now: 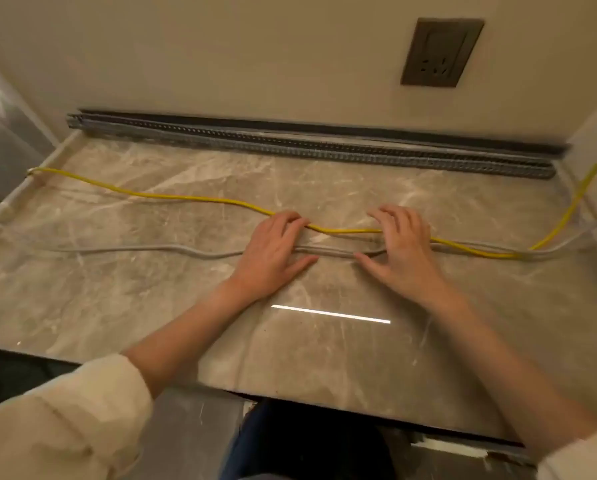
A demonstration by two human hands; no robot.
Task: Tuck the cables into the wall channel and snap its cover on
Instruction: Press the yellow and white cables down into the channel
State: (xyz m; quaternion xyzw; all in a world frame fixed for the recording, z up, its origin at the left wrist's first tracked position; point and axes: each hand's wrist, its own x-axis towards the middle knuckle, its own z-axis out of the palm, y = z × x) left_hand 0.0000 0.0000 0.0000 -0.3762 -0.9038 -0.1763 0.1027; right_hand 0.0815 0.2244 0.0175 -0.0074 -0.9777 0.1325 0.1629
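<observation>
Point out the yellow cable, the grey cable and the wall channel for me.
yellow cable (172,196): head view, on its bare stretch left of the hands.
grey cable (144,250): head view, left stretch.
wall channel (324,150): head view, slotted front wall.

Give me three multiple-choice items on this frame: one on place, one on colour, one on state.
1. Where does the channel lie?
A. along the foot of the wall
B. at the counter's near edge
C. above the socket

2. What colour is the cable nearer the wall?
A. red
B. yellow
C. black

3. How do the cables stand?
A. inside the channel
B. loose on the countertop
C. coiled up

Answers: 1 A, it runs under the wall. 2 B, yellow beyond the grey cable. 3 B, both lie outside under the left hand and right hand.
</observation>
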